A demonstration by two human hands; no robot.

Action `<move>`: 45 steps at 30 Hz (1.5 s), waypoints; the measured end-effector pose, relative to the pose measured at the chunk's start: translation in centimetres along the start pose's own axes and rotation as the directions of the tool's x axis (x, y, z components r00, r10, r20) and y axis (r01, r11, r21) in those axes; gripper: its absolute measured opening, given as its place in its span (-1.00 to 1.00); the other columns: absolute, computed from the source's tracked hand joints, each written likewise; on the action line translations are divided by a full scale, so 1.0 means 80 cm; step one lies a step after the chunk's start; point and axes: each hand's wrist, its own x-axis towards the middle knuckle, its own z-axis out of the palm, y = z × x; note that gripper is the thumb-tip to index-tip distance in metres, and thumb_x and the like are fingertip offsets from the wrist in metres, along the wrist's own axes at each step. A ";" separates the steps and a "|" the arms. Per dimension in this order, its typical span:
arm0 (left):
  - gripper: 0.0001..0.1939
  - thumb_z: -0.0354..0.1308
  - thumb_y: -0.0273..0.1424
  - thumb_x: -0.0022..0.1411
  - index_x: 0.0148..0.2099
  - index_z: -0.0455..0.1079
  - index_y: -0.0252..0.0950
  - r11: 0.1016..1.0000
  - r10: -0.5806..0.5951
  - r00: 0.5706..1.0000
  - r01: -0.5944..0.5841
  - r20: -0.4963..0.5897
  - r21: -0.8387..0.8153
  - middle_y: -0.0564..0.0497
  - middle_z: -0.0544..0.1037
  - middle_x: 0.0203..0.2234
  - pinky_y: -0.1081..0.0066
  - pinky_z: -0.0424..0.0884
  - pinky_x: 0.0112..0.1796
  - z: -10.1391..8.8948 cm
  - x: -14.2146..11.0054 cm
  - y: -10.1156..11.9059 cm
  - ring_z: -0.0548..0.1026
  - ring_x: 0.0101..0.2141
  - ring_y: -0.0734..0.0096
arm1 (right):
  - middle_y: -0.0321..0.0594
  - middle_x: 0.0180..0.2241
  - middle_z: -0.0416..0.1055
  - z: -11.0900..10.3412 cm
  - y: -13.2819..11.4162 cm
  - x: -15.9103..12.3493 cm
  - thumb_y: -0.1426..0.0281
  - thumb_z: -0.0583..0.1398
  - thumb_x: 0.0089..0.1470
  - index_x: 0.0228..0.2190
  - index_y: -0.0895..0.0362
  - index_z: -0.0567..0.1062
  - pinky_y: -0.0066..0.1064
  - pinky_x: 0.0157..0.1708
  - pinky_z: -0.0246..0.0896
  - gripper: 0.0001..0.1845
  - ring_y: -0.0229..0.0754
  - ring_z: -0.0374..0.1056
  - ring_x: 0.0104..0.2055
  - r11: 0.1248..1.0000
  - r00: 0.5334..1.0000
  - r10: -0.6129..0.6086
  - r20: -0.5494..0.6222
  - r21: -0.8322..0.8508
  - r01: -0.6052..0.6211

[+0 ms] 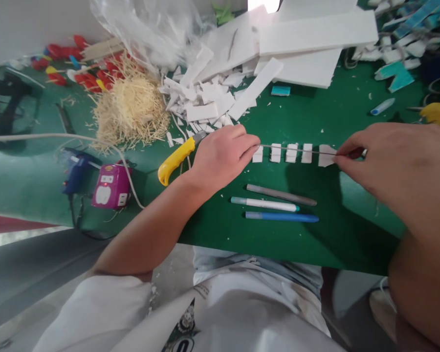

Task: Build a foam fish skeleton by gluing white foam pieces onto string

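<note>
A thin grey cord (297,149) is stretched nearly level between my two hands, just over a row of small white foam pieces (275,156) on the green table. My left hand (222,159) pinches its left end beside the leftmost piece. At the other end, the thumb and forefinger of my right hand (399,166) are closed on the cord, by a larger foam piece (326,160). Below the row lie three pens: a grey one (281,194), a white one with teal ends (266,203) and a blue one (282,216). A yellow-handled cutter (176,160) lies left of my left hand.
White foam scraps (205,100) and foam boards (311,34) are heaped at the back. To the left are a pile of straw-coloured sticks (130,112), a purple power box (111,187), a blue glue gun (75,171) and a white cable (58,136). Teal scraps (394,76) lie back right.
</note>
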 end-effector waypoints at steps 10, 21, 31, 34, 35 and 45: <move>-0.72 0.08 -0.35 0.52 -0.09 0.63 -0.28 1.000 0.003 0.998 -0.005 0.061 0.028 -0.06 0.61 -0.31 0.36 0.38 -0.25 -0.004 -0.002 0.005 0.58 -0.23 0.26 | -0.09 -0.30 0.57 -0.002 -0.004 0.000 0.21 0.23 -0.01 -0.40 -0.02 0.63 -0.19 -0.38 -0.02 -0.81 -0.12 0.11 -0.46 1.000 1.000 -0.007 0.003 0.019 0.007; -0.71 0.07 -0.31 0.51 -0.07 0.63 -0.24 1.000 -0.030 0.996 0.030 0.083 0.008 -0.04 0.60 -0.33 0.37 0.41 -0.25 -0.002 -0.001 0.007 0.57 -0.24 0.26 | -0.21 -0.59 0.36 -0.010 -0.011 0.012 -0.03 0.23 0.08 -0.52 -0.01 0.51 -0.24 -0.49 -0.06 -0.62 -0.17 0.08 -0.55 0.978 1.000 -0.002 0.005 0.207 0.001; -0.71 0.09 -0.32 0.51 -0.07 0.64 -0.29 1.000 -0.007 1.000 0.007 -0.003 -0.026 -0.07 0.61 -0.35 0.36 0.40 -0.28 0.001 -0.002 0.005 0.59 -0.25 0.25 | -0.32 -0.64 0.38 -0.017 -0.017 0.023 0.18 0.45 0.06 -0.45 0.00 0.45 -0.18 -0.39 0.05 -0.69 -0.16 0.17 -0.54 0.938 0.946 0.206 0.252 0.223 -0.264; -0.72 0.09 -0.31 0.50 -0.08 0.63 -0.25 0.999 -0.035 0.999 0.035 0.025 -0.026 -0.06 0.61 -0.34 0.34 0.40 -0.26 0.000 -0.001 0.005 0.58 -0.24 0.24 | -0.30 -0.69 0.35 -0.023 -0.017 0.025 0.12 0.41 0.14 -0.45 -0.01 0.44 -0.16 -0.38 0.06 -0.67 -0.09 0.23 -0.52 0.935 0.929 0.243 0.278 0.189 -0.301; -0.72 0.09 -0.31 0.50 -0.08 0.63 -0.25 0.999 -0.041 0.999 0.041 0.032 -0.027 -0.06 0.61 -0.33 0.34 0.41 -0.26 0.000 -0.001 0.006 0.58 -0.24 0.24 | -0.30 -0.70 0.36 -0.025 -0.018 0.025 0.10 0.39 0.17 -0.45 -0.01 0.44 -0.16 -0.38 0.06 -0.67 -0.08 0.25 -0.51 0.931 0.921 0.258 0.291 0.179 -0.317; -0.70 0.05 -0.38 0.53 -0.05 0.64 -0.27 0.999 -0.028 0.999 0.029 0.029 -0.027 -0.06 0.63 -0.29 0.37 0.43 -0.22 0.001 0.000 0.005 0.60 -0.19 0.27 | -0.29 -0.65 0.41 -0.015 -0.012 0.031 0.07 0.34 0.21 -0.44 -0.01 0.44 -0.16 -0.36 0.13 -0.66 -0.06 0.35 -0.47 0.935 0.906 0.223 0.360 0.184 -0.304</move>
